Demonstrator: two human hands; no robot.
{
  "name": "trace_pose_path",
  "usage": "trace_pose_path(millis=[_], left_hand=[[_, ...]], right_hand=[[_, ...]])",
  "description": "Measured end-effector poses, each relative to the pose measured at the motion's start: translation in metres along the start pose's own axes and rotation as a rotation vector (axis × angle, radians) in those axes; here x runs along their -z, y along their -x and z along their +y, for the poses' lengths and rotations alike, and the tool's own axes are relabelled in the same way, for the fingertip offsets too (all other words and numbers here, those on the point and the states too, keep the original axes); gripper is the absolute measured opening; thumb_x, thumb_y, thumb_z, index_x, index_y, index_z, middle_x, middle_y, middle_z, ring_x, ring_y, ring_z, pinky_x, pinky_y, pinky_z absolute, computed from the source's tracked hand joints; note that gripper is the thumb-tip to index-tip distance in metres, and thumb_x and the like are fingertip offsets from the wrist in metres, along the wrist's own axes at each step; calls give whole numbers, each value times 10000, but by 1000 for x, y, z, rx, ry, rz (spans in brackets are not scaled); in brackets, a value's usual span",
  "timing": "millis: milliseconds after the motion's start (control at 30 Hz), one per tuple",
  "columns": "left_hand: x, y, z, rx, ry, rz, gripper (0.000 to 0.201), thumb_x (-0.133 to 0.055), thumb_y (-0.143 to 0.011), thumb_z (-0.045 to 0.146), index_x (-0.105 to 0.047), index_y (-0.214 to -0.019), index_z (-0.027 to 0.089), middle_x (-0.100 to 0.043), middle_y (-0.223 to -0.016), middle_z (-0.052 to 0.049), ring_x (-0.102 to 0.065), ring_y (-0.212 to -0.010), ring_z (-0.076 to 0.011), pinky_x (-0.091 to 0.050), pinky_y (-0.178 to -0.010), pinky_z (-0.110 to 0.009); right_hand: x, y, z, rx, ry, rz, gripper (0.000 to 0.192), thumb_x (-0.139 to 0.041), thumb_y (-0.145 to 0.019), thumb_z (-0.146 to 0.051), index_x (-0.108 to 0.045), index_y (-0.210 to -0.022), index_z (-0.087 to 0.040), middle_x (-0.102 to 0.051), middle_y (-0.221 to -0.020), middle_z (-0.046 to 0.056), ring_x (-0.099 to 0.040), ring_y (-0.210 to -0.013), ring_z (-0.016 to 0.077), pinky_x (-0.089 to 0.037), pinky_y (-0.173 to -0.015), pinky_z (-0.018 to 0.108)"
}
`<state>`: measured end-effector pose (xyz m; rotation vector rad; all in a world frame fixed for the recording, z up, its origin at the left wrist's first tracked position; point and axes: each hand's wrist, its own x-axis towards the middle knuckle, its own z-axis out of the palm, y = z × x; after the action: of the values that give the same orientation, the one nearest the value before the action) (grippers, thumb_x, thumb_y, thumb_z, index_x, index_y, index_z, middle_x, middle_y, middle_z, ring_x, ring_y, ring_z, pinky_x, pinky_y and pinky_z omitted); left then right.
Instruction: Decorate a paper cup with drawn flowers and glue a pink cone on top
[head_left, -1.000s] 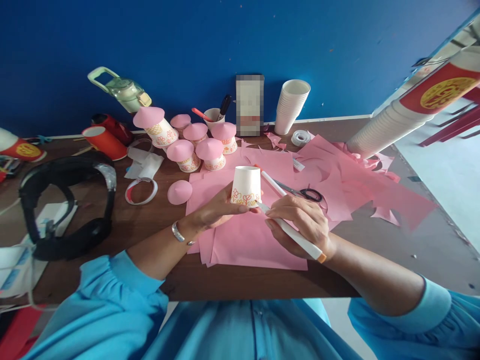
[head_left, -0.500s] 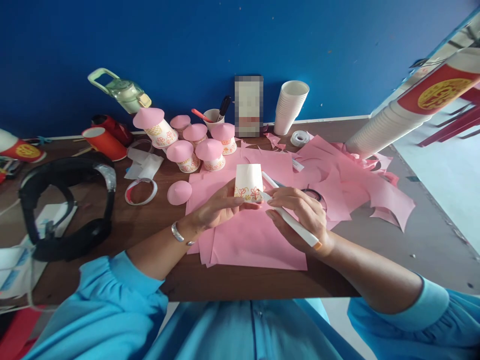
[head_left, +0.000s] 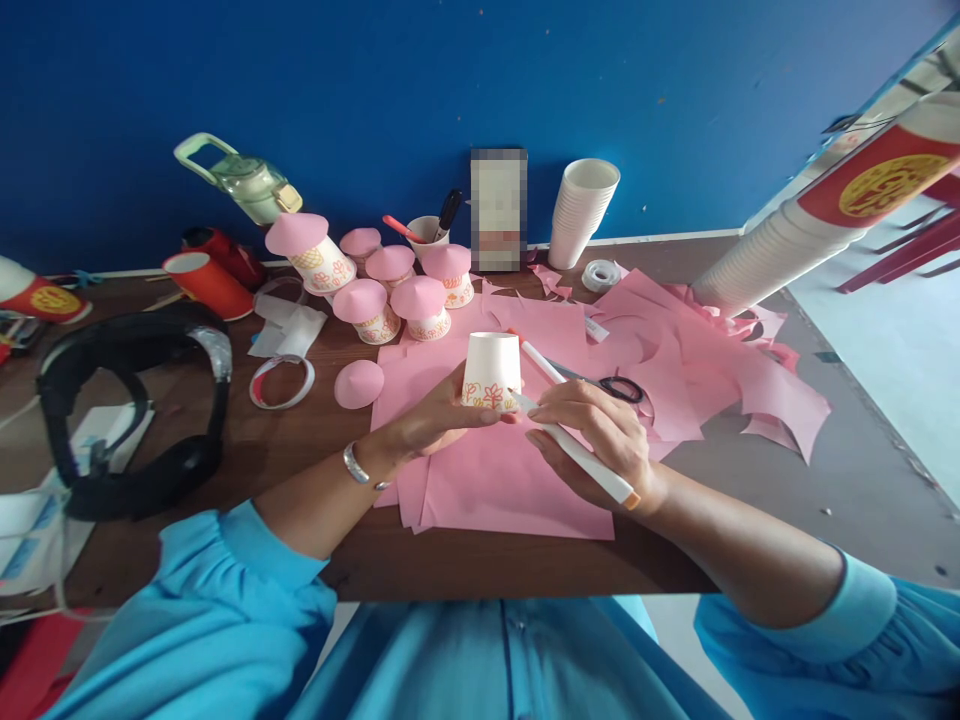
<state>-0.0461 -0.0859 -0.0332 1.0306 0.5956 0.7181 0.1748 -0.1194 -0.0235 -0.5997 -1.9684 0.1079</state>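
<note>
**Cup turned back upright-inverted; pen tip at the flower band**

Nearest the camera, the right hand (head_left: 600, 440) is closed around a white marker (head_left: 581, 455), its orange-capped end pointing toward the person and its tip touching the lower edge of the paper cup (head_left: 491, 372). The left hand (head_left: 435, 420) is curled about the cup's lower side, holding it mouth-down just above the pink paper sheets (head_left: 510, 480) on the surface (head_left: 300, 450).

Compared with half a second ago, the cup has rotated back in the left hand: a different stretch of the orange flower band now faces the pen, and the scissors (head_left: 619, 387) behind the right hand are uncovered again. The drawing appears to be proceeding around the rim in stages.

Farther back stand finished cups with pink cone lids (head_left: 420, 305), a loose pink cone (head_left: 358, 383), a tape roll (head_left: 601, 275) and a stack of white cups (head_left: 581, 215) against the blue wall.
</note>
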Motion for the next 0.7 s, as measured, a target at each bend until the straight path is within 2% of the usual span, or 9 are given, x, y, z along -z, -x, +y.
trace_pose_path(millis=[300, 567, 700], left_hand=[[-1, 0, 2, -16, -51, -14, 439, -936, -765, 446, -717, -1063, 211, -704, -1055, -53, -669, -1015, -231, -547, -963, -412], [-2, 1, 4, 39, -39, 3, 562, -933, -767, 352, -646, -1234, 229, -693, -1094, -53, -670, -1037, -240, -528, -952, -419], [-3, 1, 5, 24, -57, 8, 578, -930, -767, 410, -652, -1242, 233, -692, -1090, -55, -672, -1044, -257, -523, -956, -437]], right_hand=[[-2, 0, -1, 20, 10, -25, 286, -685, -963, -97, -644, -1223, -211, -714, -859, 28, -715, -745, 184, -629, -607, 330], [-3, 0, -1, 20, 5, -46, 286, -690, -958, -85, -636, -1214, -201, -734, -873, 45, -715, -735, 187, -620, -634, 320], [-4, 1, -1, 18, 7, -48, 299, -683, -962, -88, -639, -1233, -206, -735, -869, 44, -731, -756, 194, -621, -645, 319]])
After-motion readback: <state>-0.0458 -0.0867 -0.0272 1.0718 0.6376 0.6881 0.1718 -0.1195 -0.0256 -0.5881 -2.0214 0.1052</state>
